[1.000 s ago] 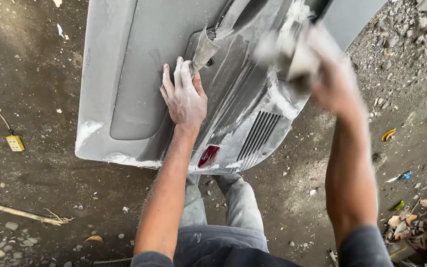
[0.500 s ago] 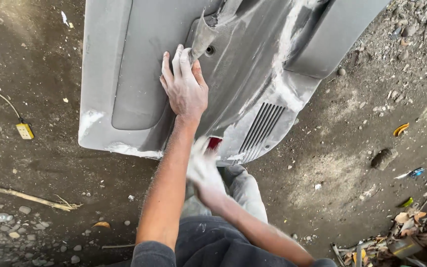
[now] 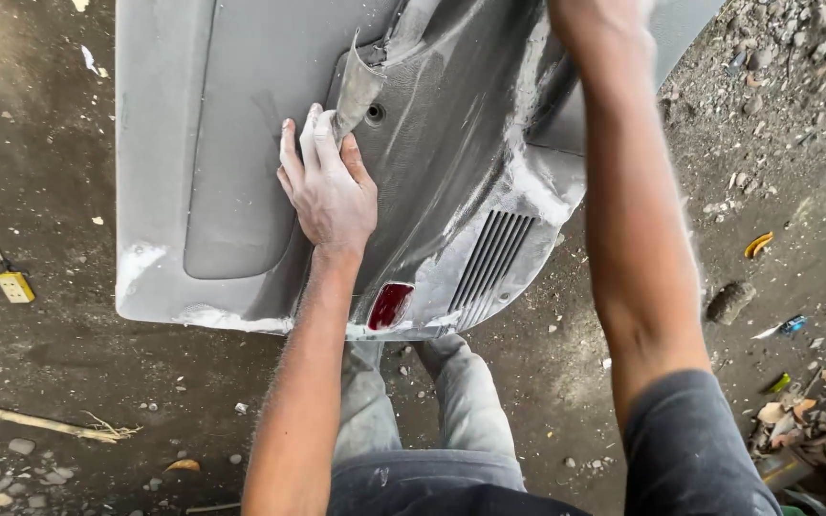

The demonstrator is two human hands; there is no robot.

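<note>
A grey plastic car door panel (image 3: 241,143) stands on the dirt in front of my legs, dusty and smeared with white filler along its lower edge. It has a ribbed grille (image 3: 489,263) and a red reflector (image 3: 389,306) near the bottom. My left hand (image 3: 329,186) lies flat on the panel's middle, fingertips against a curled grey flap (image 3: 356,91) beside a small round hole. My right arm reaches up over the panel's right side. My right hand (image 3: 580,14) is blurred and mostly cut off by the top edge, so what it holds is hidden.
Dark dirt ground with pebbles surrounds the panel. A yellow plug on a cable (image 3: 14,285) lies at the left, a stick (image 3: 40,422) at lower left. Scattered litter and rubble (image 3: 795,420) sit at the right. My grey trousers (image 3: 432,411) are below the panel.
My right hand dropped from the panel's upper right to near my waist, then rose again to the panel's top. My left hand stayed pressed on the panel.
</note>
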